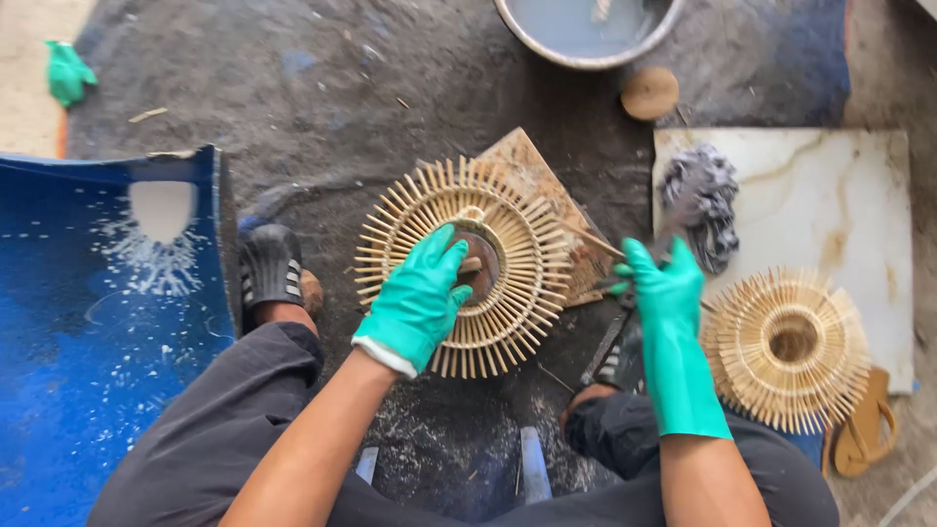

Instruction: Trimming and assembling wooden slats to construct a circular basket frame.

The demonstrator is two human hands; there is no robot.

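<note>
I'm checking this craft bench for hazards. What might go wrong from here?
The left hand presses on the round stick piece's hub; its thin radiating sticks might snap or loosen. The right hand reaches across beside a dark tool and could knock it. The water basin sits close enough to splash.

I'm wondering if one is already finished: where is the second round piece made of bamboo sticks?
The second round bamboo-stick piece lies on the person's right in the head view, on the white marble slab, just beyond the right hand in a green rubber glove.

Round bamboo-stick ring (467,265) lies flat on the ground.
</note>
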